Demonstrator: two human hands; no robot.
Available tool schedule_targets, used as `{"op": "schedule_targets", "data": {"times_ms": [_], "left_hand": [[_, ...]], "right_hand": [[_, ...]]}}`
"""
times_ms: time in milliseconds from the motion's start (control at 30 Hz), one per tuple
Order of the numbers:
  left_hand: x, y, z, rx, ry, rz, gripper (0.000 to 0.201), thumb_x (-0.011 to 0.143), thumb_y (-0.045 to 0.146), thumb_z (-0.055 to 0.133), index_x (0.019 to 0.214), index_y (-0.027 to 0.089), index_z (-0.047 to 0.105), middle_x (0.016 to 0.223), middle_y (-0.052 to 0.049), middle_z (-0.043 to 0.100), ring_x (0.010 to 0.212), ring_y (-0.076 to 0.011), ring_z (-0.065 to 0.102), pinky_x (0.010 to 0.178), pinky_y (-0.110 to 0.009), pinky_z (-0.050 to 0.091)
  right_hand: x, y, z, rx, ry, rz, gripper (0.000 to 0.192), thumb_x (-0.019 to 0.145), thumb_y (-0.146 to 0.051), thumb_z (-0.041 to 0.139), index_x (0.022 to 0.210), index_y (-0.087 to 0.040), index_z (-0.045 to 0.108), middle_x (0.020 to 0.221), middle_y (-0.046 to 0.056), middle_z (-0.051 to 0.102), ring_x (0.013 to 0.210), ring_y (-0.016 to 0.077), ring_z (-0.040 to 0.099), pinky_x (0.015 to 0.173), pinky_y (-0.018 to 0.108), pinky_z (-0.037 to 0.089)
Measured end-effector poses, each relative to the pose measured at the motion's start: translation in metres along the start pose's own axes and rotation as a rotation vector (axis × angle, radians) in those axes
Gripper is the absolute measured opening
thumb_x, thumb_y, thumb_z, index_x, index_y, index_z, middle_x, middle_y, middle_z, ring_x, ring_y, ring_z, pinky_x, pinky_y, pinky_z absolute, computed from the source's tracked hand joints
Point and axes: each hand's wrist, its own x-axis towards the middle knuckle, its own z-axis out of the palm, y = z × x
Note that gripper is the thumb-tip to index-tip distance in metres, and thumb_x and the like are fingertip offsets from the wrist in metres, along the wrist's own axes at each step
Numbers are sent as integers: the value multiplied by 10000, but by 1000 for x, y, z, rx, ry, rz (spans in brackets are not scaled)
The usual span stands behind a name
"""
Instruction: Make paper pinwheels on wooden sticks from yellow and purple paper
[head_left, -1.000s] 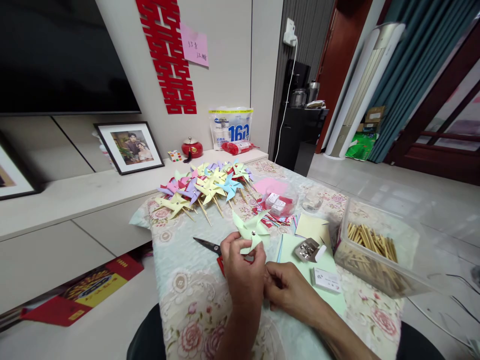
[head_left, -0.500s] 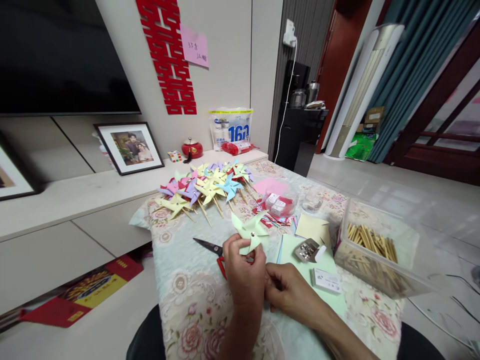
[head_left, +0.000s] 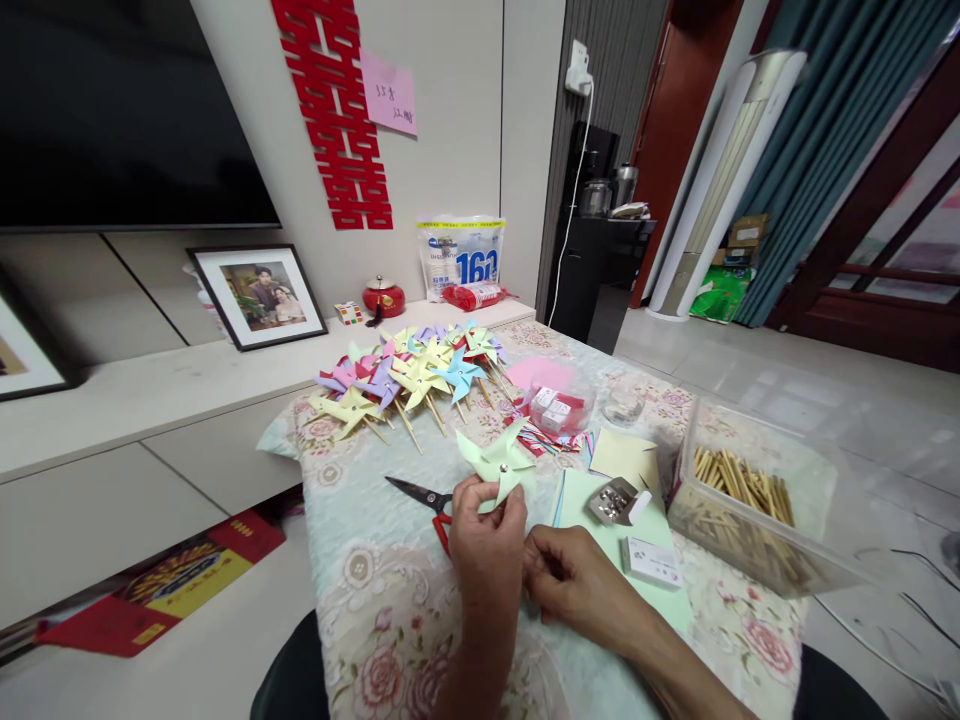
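My left hand [head_left: 489, 530] is closed on a pale green paper pinwheel [head_left: 496, 458], its thumb and fingers pinching the lower blades. A shiny pin head shows at the pinwheel's centre. Just right of the left wrist, my right hand [head_left: 574, 575] is curled closed; whatever its fingers hold is hidden. Scissors [head_left: 420, 497] with red handles lie left of the left hand, blades apart. To the right, an open small box of metal pins [head_left: 615, 500] and a closed white box [head_left: 651, 562] rest on green paper sheets [head_left: 671, 600].
Several finished pinwheels [head_left: 420, 380] on sticks are heaped at the table's back left. A clear tub [head_left: 697, 530] of wooden sticks stands at the right edge. Behind the hands are a round clear container [head_left: 556, 405], coloured paper strips [head_left: 536, 435] and yellow paper [head_left: 624, 455].
My left hand and the pinwheel have shifted slightly left, and the pinwheel has tilted a little. My right hand has moved only slightly left, still closed.
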Motion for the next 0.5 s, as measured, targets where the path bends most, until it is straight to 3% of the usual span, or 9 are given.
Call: {"op": "schedule_targets", "data": {"times_ms": [233,500], "left_hand": [[-2,1,-2,44,4,-33,281,678,400,732,773,149,651,1064,-121,635,497,-108,623,485,-270,532],[-2,0,0,64,66,-37,238,673,378,703,724,151,655,991,-98,637,505,-119,623,510,-288,544]], "right_hand": [[1,-2,-1,-82,18,-7,94,736,-122,490,674,-193,488,579,-54,514,498,96,507,478,192,344],[1,-2,-1,-190,43,-58,114,726,-104,482,655,-192,476,564,-59,486,512,90,468,492,201,296]]}}
